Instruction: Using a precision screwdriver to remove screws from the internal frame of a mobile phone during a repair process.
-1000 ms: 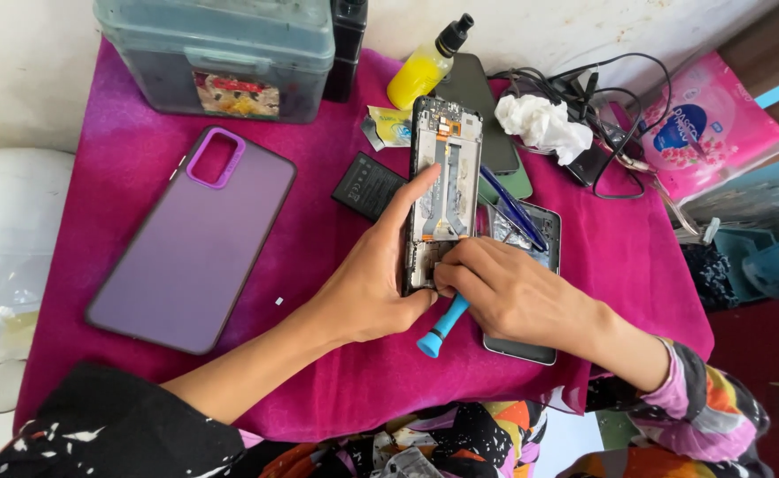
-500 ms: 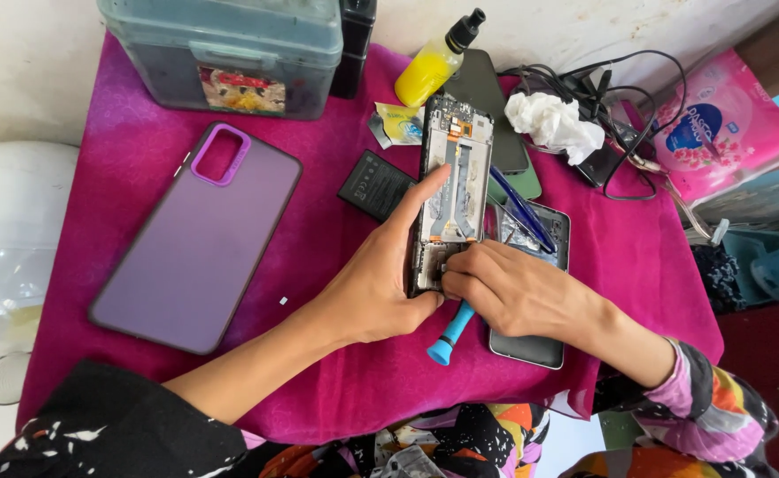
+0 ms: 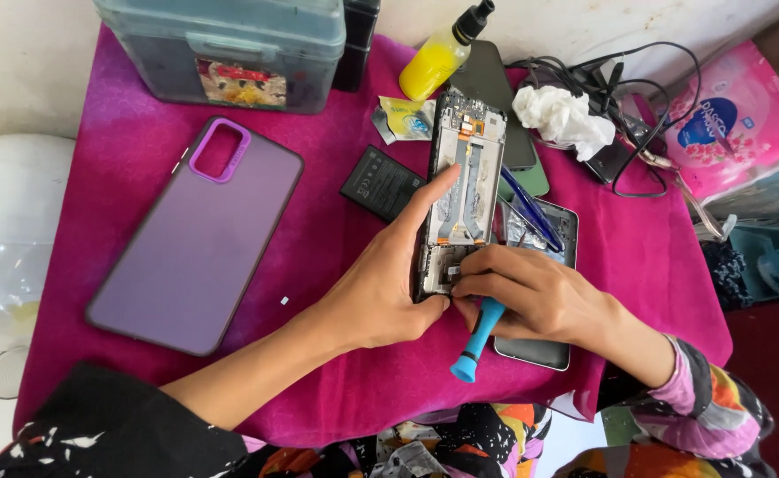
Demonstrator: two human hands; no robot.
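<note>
From the head camera, an opened phone (image 3: 462,190) with its insides showing lies lengthwise at the middle of a magenta cloth (image 3: 132,150). The left hand (image 3: 380,283) is clamped on the phone's left edge, forefinger stretched up along it and thumb at the near end. The right hand (image 3: 535,292) is closed around a blue screwdriver (image 3: 478,341), its tip at the phone's near end, hidden by the fingers. A black battery (image 3: 380,181) lies just left of the phone, a purple phone case (image 3: 199,235) farther left. A yellow bottle (image 3: 442,53) and a grey box (image 3: 221,49) stand at the far edge.
</note>
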